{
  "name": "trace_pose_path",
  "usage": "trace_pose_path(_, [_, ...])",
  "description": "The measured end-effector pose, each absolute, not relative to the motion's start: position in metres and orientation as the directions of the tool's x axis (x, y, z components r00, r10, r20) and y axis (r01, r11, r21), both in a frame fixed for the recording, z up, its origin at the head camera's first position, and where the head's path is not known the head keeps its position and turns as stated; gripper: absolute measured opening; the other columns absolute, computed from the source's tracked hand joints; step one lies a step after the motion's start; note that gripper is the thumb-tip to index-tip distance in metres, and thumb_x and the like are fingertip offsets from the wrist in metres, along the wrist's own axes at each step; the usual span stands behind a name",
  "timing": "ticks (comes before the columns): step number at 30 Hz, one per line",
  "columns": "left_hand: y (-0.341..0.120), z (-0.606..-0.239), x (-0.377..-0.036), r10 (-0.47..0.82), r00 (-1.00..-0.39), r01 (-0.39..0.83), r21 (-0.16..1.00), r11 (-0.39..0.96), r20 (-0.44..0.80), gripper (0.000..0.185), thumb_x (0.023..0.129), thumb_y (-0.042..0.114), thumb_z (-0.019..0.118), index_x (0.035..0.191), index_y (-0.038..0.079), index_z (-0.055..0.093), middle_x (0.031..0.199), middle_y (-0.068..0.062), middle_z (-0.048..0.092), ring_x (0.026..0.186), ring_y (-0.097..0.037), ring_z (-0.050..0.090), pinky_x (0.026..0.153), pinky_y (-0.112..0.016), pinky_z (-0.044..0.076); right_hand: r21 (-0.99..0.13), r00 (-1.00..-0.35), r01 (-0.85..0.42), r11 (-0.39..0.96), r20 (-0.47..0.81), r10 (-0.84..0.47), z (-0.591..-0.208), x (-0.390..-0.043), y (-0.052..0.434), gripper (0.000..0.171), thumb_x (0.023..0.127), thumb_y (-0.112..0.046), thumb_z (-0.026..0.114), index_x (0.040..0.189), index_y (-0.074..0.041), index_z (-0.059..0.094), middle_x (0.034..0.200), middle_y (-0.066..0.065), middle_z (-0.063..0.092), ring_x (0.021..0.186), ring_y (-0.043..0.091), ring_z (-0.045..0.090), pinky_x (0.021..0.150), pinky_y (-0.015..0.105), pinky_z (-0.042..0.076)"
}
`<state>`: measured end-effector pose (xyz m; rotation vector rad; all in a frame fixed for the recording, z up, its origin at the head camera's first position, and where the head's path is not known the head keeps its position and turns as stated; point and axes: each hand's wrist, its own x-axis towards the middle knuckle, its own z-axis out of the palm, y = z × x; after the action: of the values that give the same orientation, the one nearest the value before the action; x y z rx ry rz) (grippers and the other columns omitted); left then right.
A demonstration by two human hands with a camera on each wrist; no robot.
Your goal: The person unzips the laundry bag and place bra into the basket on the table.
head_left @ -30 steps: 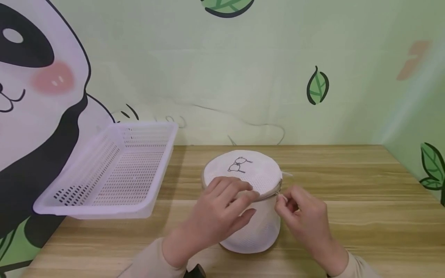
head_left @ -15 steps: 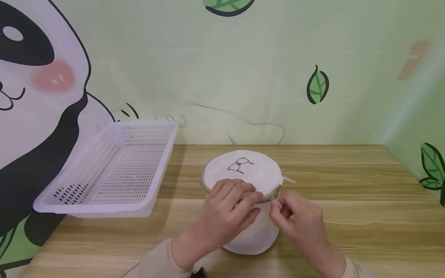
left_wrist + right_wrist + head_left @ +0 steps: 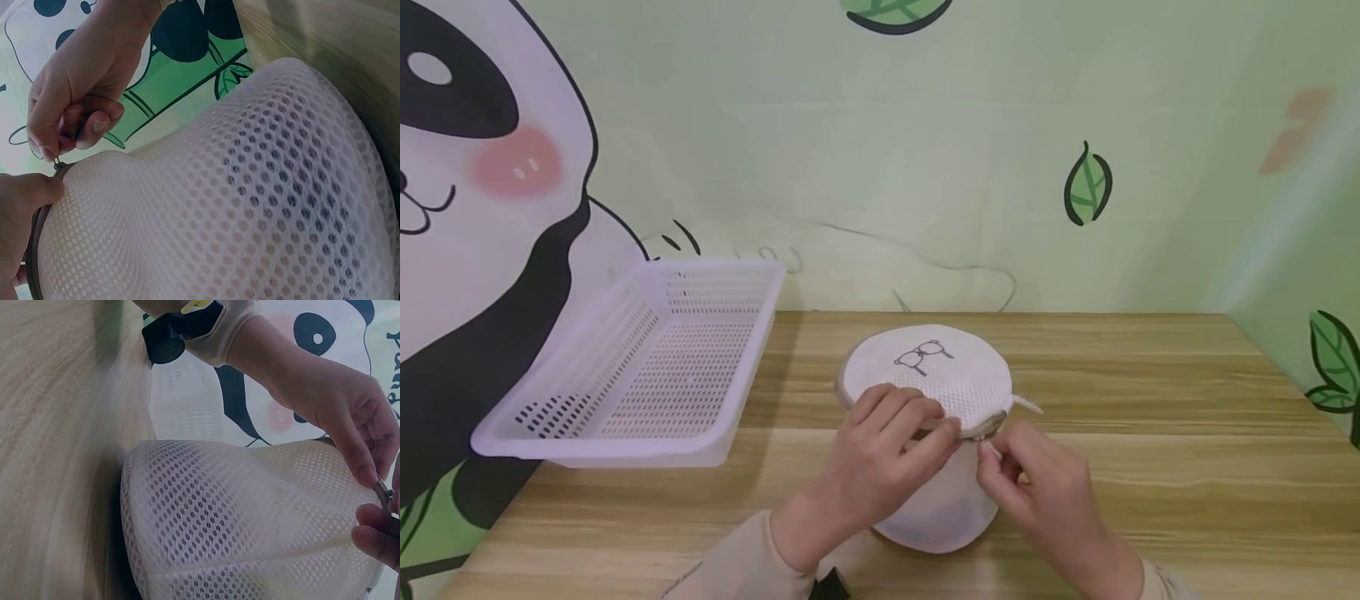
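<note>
Left hand (image 3: 880,454) grips mesh bag (image 3: 936,383) rim; right hand (image 3: 1033,487) pinches zipper pull (image 3: 987,447). Bag upright on table (image 3: 1150,417).

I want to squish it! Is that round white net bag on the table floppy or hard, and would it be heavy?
Probably squashy: the mesh bag has soft honeycomb net walls that bulge. Its zipped rim looks firmer, since the left hand pinches it steady. It likely feels light, being mostly holes, though what's inside is hidden.
</note>
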<state>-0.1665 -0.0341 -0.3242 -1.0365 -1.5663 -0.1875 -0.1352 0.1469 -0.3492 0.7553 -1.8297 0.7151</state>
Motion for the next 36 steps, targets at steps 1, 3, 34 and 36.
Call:
trace_pose_path(1, [-0.034, -0.324, -0.167, 0.505, 0.087, 0.692, -0.417, 0.589, 0.859, 0.012, 0.092, 0.014, 0.059, 0.082, 0.015, 0.066, 0.080, 0.002, 0.063, 0.077, -0.013, 0.062, 0.074, -0.026, 0.049, -0.132, -0.310, -0.766, 0.630, 0.934, -0.180, -0.349, -0.135, 0.146, 0.038, 0.098, -0.026, 0.042, 0.065, -0.010, 0.050, 0.057, -0.009, 0.045, 0.049, -0.002, 0.040, 0.044, 0.007, 0.034])
trace_pose_path(3, [-0.035, -0.324, -0.167, 0.510, 0.093, 0.692, -0.424, 0.585, 0.855, 0.014, 0.093, 0.012, 0.057, 0.082, 0.015, 0.066, 0.079, 0.002, 0.063, 0.077, -0.013, 0.062, 0.074, -0.026, 0.049, -0.120, -0.296, -0.771, 0.625, 0.937, -0.186, -0.349, -0.134, 0.146, 0.038, 0.099, -0.026, 0.043, 0.065, -0.010, 0.050, 0.058, -0.008, 0.044, 0.049, -0.002, 0.040, 0.044, 0.007, 0.034])
trace_pose_path(34, [-0.041, -0.320, -0.173, 0.524, 0.198, 0.723, -0.484, 0.492, 0.828, 0.018, 0.088, 0.004, 0.058, 0.075, 0.011, 0.067, 0.073, 0.001, 0.064, 0.069, -0.012, 0.061, 0.071, -0.026, 0.050, -0.149, -0.323, -0.732, 0.665, 0.935, -0.145, -0.349, -0.144, 0.157, 0.023, 0.087, -0.017, 0.048, 0.066, -0.008, 0.055, 0.055, -0.007, 0.048, 0.047, 0.001, 0.044, 0.043, 0.010, 0.038])
trace_pose_path(36, [-0.041, -0.321, -0.174, 0.525, 0.197, 0.724, -0.484, 0.492, 0.828, 0.016, 0.087, 0.004, 0.059, 0.074, 0.011, 0.066, 0.072, 0.001, 0.063, 0.068, -0.012, 0.061, 0.071, -0.026, 0.050, -0.153, -0.327, -0.735, 0.660, 0.933, -0.148, -0.349, -0.145, 0.158, 0.023, 0.087, -0.017, 0.048, 0.067, -0.008, 0.055, 0.055, -0.007, 0.048, 0.048, 0.000, 0.044, 0.044, 0.010, 0.038])
